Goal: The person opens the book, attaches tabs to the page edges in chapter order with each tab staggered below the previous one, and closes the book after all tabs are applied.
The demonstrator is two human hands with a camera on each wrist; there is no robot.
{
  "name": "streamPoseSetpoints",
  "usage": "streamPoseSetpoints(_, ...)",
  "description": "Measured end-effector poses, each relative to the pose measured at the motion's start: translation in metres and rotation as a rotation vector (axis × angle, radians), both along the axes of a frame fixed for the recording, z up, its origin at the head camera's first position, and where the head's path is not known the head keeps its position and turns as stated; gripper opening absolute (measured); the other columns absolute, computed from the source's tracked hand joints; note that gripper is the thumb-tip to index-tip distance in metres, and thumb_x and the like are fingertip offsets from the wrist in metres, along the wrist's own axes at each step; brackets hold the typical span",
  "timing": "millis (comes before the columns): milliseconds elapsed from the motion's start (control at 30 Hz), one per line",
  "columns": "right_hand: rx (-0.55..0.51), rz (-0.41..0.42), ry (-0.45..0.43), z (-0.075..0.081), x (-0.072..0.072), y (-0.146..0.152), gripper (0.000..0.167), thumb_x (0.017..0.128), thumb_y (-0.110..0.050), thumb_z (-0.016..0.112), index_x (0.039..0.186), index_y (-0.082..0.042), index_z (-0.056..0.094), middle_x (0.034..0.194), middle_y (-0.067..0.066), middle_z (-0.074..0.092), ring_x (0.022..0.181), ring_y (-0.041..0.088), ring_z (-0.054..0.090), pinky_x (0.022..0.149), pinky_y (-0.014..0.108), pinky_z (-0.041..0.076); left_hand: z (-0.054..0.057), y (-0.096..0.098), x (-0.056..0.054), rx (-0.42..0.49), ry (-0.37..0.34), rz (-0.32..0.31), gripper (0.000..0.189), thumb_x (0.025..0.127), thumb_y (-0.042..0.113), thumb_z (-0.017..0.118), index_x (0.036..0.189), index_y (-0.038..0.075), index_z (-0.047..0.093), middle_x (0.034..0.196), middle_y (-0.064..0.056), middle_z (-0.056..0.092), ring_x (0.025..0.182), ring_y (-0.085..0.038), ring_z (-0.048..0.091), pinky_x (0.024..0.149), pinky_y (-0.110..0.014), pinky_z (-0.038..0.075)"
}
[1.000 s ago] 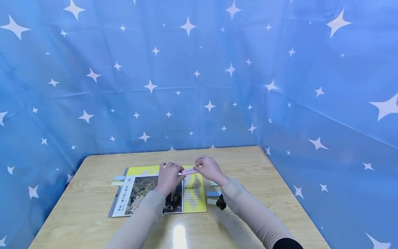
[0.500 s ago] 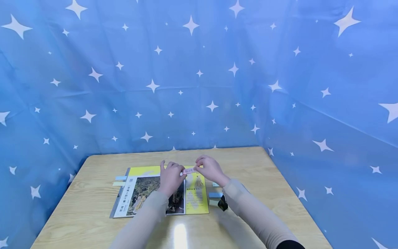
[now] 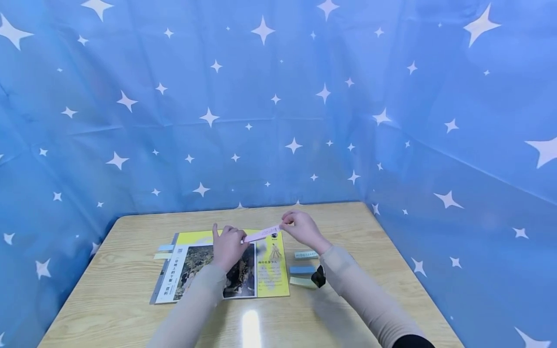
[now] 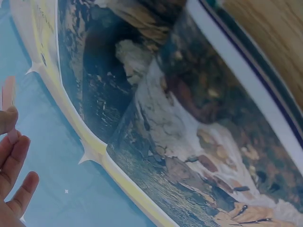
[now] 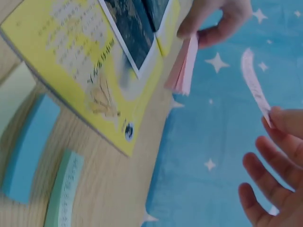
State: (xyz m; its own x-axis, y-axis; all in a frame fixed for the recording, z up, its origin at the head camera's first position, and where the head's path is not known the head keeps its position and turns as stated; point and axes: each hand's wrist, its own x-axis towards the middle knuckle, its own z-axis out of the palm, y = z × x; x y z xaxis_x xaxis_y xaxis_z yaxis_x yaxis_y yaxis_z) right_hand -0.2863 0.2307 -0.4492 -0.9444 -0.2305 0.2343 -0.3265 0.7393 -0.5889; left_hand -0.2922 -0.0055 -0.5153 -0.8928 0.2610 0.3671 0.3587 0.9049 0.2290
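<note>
My left hand (image 3: 229, 248) pinches a pad of pink sticky notes (image 5: 183, 71) above the top edge of an open magazine (image 3: 273, 278). In the right wrist view the pad's loose ends fan out below the left thumb. My right hand (image 3: 303, 231) holds up a single pink sticky note (image 5: 255, 85), a slightly curved strip with handwriting on it, between thumb and fingertips. That strip is apart from the pad in the right wrist view. The left wrist view shows the left fingers (image 4: 13, 158) gripping pink paper at its left edge. The left forearm covers part of the magazine's large picture.
Right of the magazine lie three sticky note pads on the wooden table (image 3: 365, 304): teal with writing (image 3: 306, 254), blue (image 3: 302, 269) and pale green (image 3: 301, 282). A blue tab (image 3: 166, 248) and a pale green tab (image 3: 162, 256) stick out at its left edge. A starry blue curtain surrounds the table.
The right hand has moved up and to the right, drawing one pink sticky note away from the pad. The left hand has shifted slightly left, still pinching the pad.
</note>
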Motion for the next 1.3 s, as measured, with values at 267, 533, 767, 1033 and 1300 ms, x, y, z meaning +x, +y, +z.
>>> streamPoseSetpoints(267, -0.034, -0.013, -0.074, 0.003, -0.009, 0.016, 0.011, 0.093, -0.018, 0.066, 0.088, -0.013, 0.074, 0.086, -0.002, 0.066, 0.069, 0.014, 0.058, 0.062, 0.032, 0.048, 0.002, 0.000, 0.002, 0.029, 0.014, -0.040, 0.015, 0.084, 0.030, 0.077, 0.094, 0.019, 0.074, 0.098, 0.003, 0.068, 0.097, -0.025, 0.062, 0.111, -0.066, 0.012)
streamPoseSetpoints(533, -0.138, -0.071, -0.136, -0.002, -0.013, 0.032, 0.013, 0.095, -0.019, 0.063, 0.097, -0.010, 0.073, 0.091, 0.006, 0.069, 0.072, 0.015, 0.060, 0.063, 0.032, 0.051, 0.000, 0.011, 0.012, 0.045, -0.013, -0.090, 0.016, 0.083, 0.027, 0.078, 0.096, 0.018, 0.075, 0.088, 0.006, 0.068, 0.078, -0.015, 0.063, 0.107, -0.063, 0.024)
streamPoseSetpoints(767, -0.155, -0.108, -0.143, -0.007, -0.016, 0.042, 0.013, 0.094, -0.016, 0.065, 0.097, -0.007, 0.074, 0.087, 0.006, 0.069, 0.071, 0.022, 0.062, 0.061, 0.033, 0.052, 0.002, 0.028, 0.025, 0.050, -0.046, -0.238, 0.028, 0.081, 0.026, 0.080, 0.107, 0.020, 0.072, 0.091, 0.009, 0.069, 0.080, -0.008, 0.062, 0.103, -0.057, 0.032)
streamPoseSetpoints(1033, -0.105, -0.129, -0.132, -0.013, -0.017, 0.045, 0.014, 0.091, -0.015, 0.068, 0.096, -0.006, 0.076, 0.087, 0.004, 0.072, 0.079, 0.022, 0.065, 0.069, 0.037, 0.053, -0.005, 0.052, 0.046, -0.075, -0.065, -0.488, 0.046, 0.079, 0.029, 0.081, 0.122, 0.023, 0.066, 0.108, 0.007, 0.070, 0.091, -0.006, 0.065, 0.101, -0.053, 0.039)
streamPoseSetpoints(1300, -0.139, -0.162, -0.146, -0.016, -0.017, 0.047, 0.019, 0.092, -0.014, 0.067, 0.108, -0.008, 0.074, 0.099, 0.007, 0.071, 0.086, 0.020, 0.064, 0.069, 0.035, 0.053, -0.015, 0.073, 0.065, -0.152, -0.042, -0.602, 0.042, 0.081, 0.032, 0.079, 0.120, 0.031, 0.065, 0.100, 0.013, 0.069, 0.089, -0.003, 0.063, 0.101, -0.051, 0.039)
